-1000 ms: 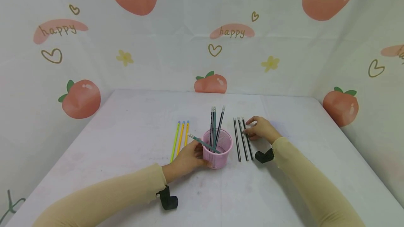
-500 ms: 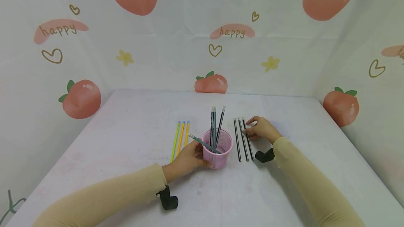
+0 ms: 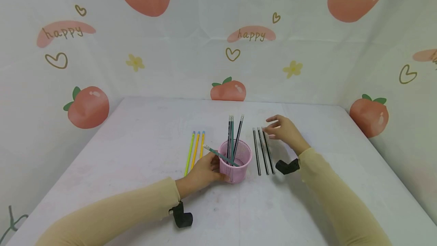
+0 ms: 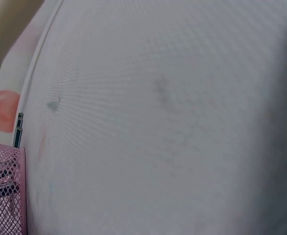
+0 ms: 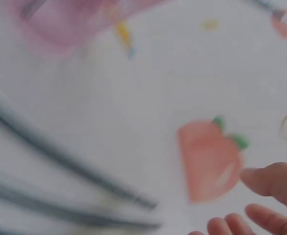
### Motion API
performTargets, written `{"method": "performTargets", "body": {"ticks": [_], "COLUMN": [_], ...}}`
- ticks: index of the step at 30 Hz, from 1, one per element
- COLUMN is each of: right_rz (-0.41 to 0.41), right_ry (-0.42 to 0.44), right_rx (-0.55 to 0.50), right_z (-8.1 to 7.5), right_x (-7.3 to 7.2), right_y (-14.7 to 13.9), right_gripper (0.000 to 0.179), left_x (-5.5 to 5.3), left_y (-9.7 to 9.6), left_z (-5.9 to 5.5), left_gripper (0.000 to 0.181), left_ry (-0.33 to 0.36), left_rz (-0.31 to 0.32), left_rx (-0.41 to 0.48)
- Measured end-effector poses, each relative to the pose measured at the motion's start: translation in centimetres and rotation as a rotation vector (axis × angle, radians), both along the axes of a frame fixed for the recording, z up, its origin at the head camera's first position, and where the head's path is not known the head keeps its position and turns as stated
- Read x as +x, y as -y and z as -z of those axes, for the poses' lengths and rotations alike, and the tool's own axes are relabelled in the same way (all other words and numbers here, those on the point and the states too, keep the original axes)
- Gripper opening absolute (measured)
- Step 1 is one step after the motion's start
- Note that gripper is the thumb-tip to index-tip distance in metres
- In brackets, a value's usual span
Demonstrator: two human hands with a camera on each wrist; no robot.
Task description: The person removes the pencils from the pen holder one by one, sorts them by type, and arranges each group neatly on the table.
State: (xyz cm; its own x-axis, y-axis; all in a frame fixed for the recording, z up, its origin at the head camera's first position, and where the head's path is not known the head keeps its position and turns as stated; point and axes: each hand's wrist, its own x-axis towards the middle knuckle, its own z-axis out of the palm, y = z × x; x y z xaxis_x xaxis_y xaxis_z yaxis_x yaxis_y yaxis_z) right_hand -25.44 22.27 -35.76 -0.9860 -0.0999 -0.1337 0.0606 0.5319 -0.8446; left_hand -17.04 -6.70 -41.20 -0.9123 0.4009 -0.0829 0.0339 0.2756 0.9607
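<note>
So I'm watching this through the head cam. Far left on the white table (image 3: 136, 151) I've got a green pencil (image 3: 189, 153), then two yellow pencils (image 3: 196, 148) just beside it, all lying roughly parallel. Next is the left hand (image 3: 201, 170), thumb and fingers curled around the near-left side of a pink cup (image 3: 236, 174), so that grip is snug. The cup stands upright mid-table, a few pencils (image 3: 232, 132) poking up out of it and one teal pencil (image 3: 218, 154) leaning way over the left rim. Right of that, three dark pencils (image 3: 263, 151) lie side by side. Last is the right hand (image 3: 286, 133), fingers loosely apart with nothing between them, at the far end of the rightmost dark one. Can't tell if it's touching.
</note>
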Motion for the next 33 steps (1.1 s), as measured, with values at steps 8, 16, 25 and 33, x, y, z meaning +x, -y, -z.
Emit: {"method": "performTargets", "body": {"ticks": [8,16,25,33], "right_rz": [-0.029,-0.149,-0.380,-0.482], "right_ry": [-0.253,-0.476,-0.448,-0.318], "right_rx": [-0.184,-0.245,-0.327,-0.268], "right_z": [-3.5,-4.9,-3.6,-2.6], "right_x": [2.0,4.7,6.7,7.8], "right_y": [2.4,5.4,8.4,9.7], "right_gripper": [0.045,0.037,0.043,0.046], "left_x": [0.0,0.2,0.2,0.2], "left_y": [0.0,0.0,0.1,0.1], "left_z": [0.0,-0.4,-0.4,-0.2], "left_gripper": [0.068,0.073,0.074,0.072], "left_ry": [-0.001,-0.003,-0.008,-0.026], "left_rz": [0.002,0.004,0.009,0.028], "left_rx": [-0.001,-0.018,-0.024,-0.031]}}
